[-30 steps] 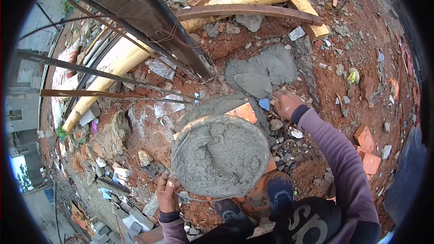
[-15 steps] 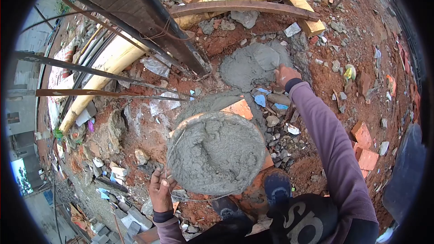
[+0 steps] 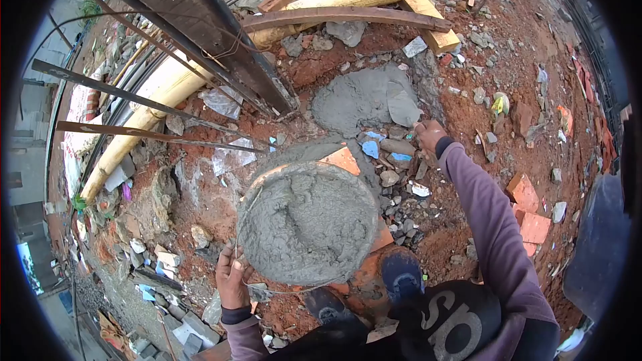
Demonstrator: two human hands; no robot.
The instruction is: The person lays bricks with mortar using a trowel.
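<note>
My right hand (image 3: 428, 135) is closed at the near end of a trowel, whose flat blade (image 3: 403, 101) lies on the right part of a grey mortar heap (image 3: 348, 101). The trowel's handle is hidden in my fist. Nearer to me stands a round bucket filled with wet mortar (image 3: 311, 224), with a hollow left of its middle. My left hand (image 3: 232, 273) pinches the thin wire handle at the bucket's lower left rim. A piece of orange brick (image 3: 342, 160) shows just beyond the bucket.
A dark upright post (image 3: 221, 33) and slanting metal bars (image 3: 134, 97) rise at the left. Wooden beams (image 3: 348, 17) lie across the top. Broken bricks (image 3: 533, 226) are at the right, with rubble around. My shoes (image 3: 402, 273) are just below the bucket.
The trowel blade has turned and shifted toward the right edge of the mortar heap, and my right hand has come slightly nearer. The whole view has shifted a little; my left hand keeps its hold.
</note>
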